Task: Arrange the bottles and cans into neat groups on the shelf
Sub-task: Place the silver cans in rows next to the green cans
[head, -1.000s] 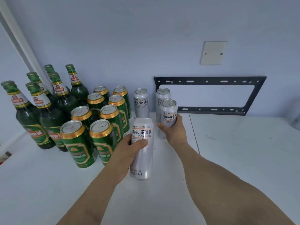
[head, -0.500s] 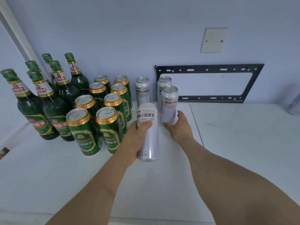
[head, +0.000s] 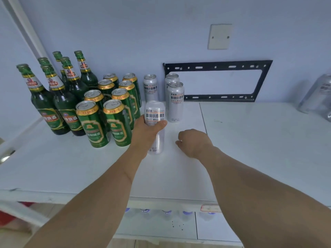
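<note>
While six bottles stand, eight green cans adjoin four silver cans.

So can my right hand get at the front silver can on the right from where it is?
Probably yes. The right hand is empty and sits just in front of that silver can, with bare shelf between them and nothing blocking the way.

"SHENGPEITE", Chinese characters and "CRAFT WHEAT BEER" are read on the tall silver aluminium can gripped mid-body; "500m" near its base. "CRAFT WHEAT" is legible on the silver can behind. Green-can and bottle labels are printed in Chinese.
</note>
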